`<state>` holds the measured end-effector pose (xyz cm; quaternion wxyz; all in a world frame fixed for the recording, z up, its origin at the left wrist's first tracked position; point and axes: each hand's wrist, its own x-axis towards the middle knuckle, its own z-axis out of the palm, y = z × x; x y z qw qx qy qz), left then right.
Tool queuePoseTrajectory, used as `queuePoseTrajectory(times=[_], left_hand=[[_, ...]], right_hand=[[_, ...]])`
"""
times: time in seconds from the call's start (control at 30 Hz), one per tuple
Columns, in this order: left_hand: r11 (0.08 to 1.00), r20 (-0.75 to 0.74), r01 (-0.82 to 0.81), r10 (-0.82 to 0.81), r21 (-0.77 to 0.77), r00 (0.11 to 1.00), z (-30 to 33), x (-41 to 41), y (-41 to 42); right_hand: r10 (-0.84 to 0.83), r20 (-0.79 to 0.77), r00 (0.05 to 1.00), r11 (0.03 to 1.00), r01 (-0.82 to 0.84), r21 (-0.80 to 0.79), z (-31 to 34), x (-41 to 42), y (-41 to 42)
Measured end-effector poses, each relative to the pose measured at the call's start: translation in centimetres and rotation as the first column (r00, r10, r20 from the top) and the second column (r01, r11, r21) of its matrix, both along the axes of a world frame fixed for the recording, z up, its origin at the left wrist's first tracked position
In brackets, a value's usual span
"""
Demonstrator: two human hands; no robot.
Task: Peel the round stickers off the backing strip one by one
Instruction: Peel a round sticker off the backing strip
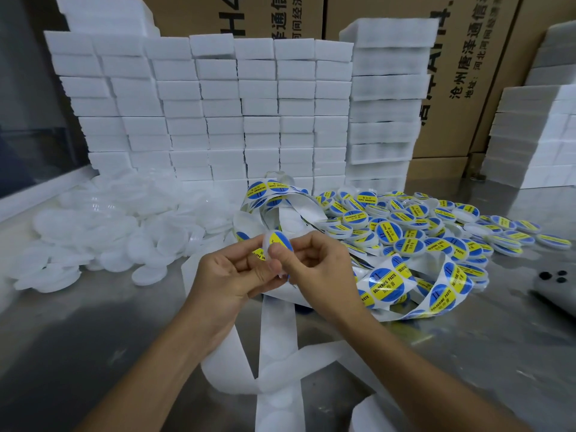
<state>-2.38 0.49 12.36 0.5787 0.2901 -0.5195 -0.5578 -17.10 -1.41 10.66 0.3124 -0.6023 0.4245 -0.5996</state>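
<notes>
Both your forearms come up from the near edge of the steel tabletop and converge at its middle, bare to the elbow. Your left hand [230,275] is turned palm inward, fingers curled, thumb and forefinger tips pinching together at the top. Your right hand [314,269] faces it, knuckles up and to the right, fingers folded in, its thumb [280,255] laid flat and pressing toward the left fingertips. The two hands touch at the fingertips, wrists slightly bent and raised off the surface
</notes>
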Motion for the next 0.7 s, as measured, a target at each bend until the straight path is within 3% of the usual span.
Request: queuePoseTrajectory(times=[0.17,0.33,0.47,0.57,0.7], left_hand=[[0.995,0.172,0.085,-0.075,-0.056,0.982,-0.3,0.3,0.0],[0.998,0.086,0.058,-0.057,-0.004,0.995,-0.4,0.8,-0.4],[0.998,0.024,0.053,-0.054,0.018,0.998,-0.2,1.2,-0.7],[0.999,0.052,-0.017,0.015,0.038,0.999,-0.1,1.5,-0.9],[0.997,0.167,-0.078,0.076,0.001,0.983,-0.2,1.3,-1.0]], right_hand=[[-0.097,0.035,0.995,0.995,0.097,0.0,0.0,-0.1,-0.3],[0.023,0.062,0.998,0.999,-0.02,-0.047,0.1,-0.4,-0.4],[0.116,-0.028,0.993,0.987,-0.119,-0.105,0.4,-0.1,0.1],[0.2,0.045,0.979,0.979,-0.198,-0.046,0.9,0.0,0.3],[0.184,0.055,0.981,0.983,-0.184,-0.009,0.9,-0.2,0.4]])
